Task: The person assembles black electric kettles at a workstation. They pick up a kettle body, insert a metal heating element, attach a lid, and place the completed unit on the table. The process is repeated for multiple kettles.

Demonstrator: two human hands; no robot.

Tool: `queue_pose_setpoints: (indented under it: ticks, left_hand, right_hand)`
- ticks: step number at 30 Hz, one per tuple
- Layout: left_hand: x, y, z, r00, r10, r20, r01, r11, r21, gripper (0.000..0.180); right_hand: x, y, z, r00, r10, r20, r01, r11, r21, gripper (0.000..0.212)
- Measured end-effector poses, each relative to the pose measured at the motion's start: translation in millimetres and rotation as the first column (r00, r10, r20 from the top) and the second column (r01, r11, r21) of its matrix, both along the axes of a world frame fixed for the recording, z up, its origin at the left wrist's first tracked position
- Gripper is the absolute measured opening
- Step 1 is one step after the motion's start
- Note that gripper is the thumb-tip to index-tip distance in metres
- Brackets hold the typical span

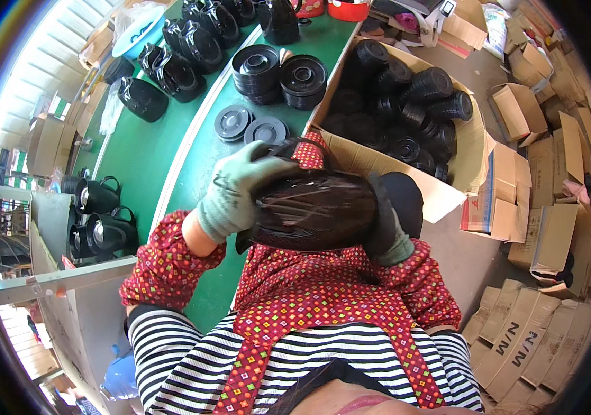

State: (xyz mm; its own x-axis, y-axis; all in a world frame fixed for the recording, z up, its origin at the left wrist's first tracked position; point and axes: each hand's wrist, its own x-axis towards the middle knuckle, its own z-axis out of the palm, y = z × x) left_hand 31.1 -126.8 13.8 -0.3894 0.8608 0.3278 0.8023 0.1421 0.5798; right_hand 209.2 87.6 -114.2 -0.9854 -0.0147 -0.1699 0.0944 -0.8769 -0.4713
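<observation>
A glossy black jug body [313,211] lies sideways between my hands, in front of my apron. My left hand [233,188], in a grey-green knit glove, grips its left end near what looks like the handle. At the other end my right hand [387,225] is closed against the jug; its glove has a dark palm side and its fingers are partly hidden. Beyond my right hand shows a dark round shape [406,197]; I cannot tell whether it touches the jug. Two flat black discs [266,130] lie on the green table just past my left hand.
Stacks of black ring-shaped lids [255,69] stand farther along the green table [133,166]. Several black jugs [192,45] line its far left. An open carton [378,155] of black round parts is at the right. Cardboard boxes [517,104] and flattened cartons [527,339] cover the floor beyond.
</observation>
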Motion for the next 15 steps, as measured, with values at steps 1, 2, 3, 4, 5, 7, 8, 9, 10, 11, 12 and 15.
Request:
queue_pose_setpoints:
  ticks: [1,2,3,4,5,7,8,9,10,11,12,15]
  left_hand:
    - [-2.4,-6.6,-10.6,0.984,0.057,0.17,-0.069,0.996,0.064,0.056]
    - [-3.4,-18.4,-28.0,0.869,0.158,0.47,-0.185,0.983,0.012,0.065]
    - [-8.7,-35.5,-65.2,0.765,0.029,0.644,-0.138,0.983,0.119,0.067]
    - [-14.7,-50.5,-101.9,0.617,-0.109,0.78,-0.11,0.969,0.223,0.069]
    - [-12.7,-53.7,-123.8,0.641,-0.207,0.739,0.018,0.967,0.255,0.069]
    - [5.4,-39.6,-143.5,0.365,-0.159,0.918,0.102,0.986,0.13,0.07]
    - [15.2,-28.9,-144.7,0.126,-0.144,0.981,0.084,0.987,0.134,0.073]
    - [26.3,-16.2,-124.4,-0.288,-0.248,0.925,-0.071,0.969,0.237,0.073]
    - [32.4,-10.8,-113.0,-0.628,-0.362,0.689,-0.25,0.932,0.261,0.075]
    - [33.8,-11.3,-121.6,-0.572,-0.353,0.74,-0.249,0.935,0.254,0.075]
    - [36.7,-9.1,-123.3,-0.509,-0.344,0.789,-0.254,0.936,0.244,0.075]
    - [40.2,-5.1,-113.1,-0.536,-0.353,0.767,-0.247,0.934,0.258,0.061]
  right_hand:
    - [0.9,3.6,26.2,1.0,-0.021,-0.01,0.022,0.996,0.083,0.078]
    - [2.2,-5.6,50.2,0.985,-0.171,0.025,0.153,0.926,0.346,0.091]
    - [4.0,-5.6,58.7,0.968,-0.197,-0.153,0.248,0.827,0.505,0.095]
    - [4.1,-3.5,64.7,0.927,-0.185,-0.326,0.358,0.693,0.626,0.1]
    - [4.4,4.3,65.1,0.896,-0.098,-0.433,0.412,0.548,0.728,0.104]
    - [2.7,17.3,69.0,0.784,0.085,-0.615,0.585,0.23,0.778,0.115]
    - [-0.2,25.3,77.1,0.727,0.217,-0.651,0.649,0.091,0.755,0.114]
    - [-2.3,29.5,84.4,0.664,0.354,-0.658,0.713,-0.036,0.7,0.113]
    - [-1.3,28.1,85.9,0.687,0.315,-0.655,0.689,0.005,0.725,0.105]
    - [-2.3,28.1,89.1,0.697,0.32,-0.642,0.681,-0.014,0.732,0.102]
    - [-4.7,27.8,92.5,0.704,0.329,-0.629,0.673,-0.025,0.739,0.1]
    - [-7.8,28.6,85.0,0.679,0.282,-0.677,0.703,0.013,0.711,0.087]
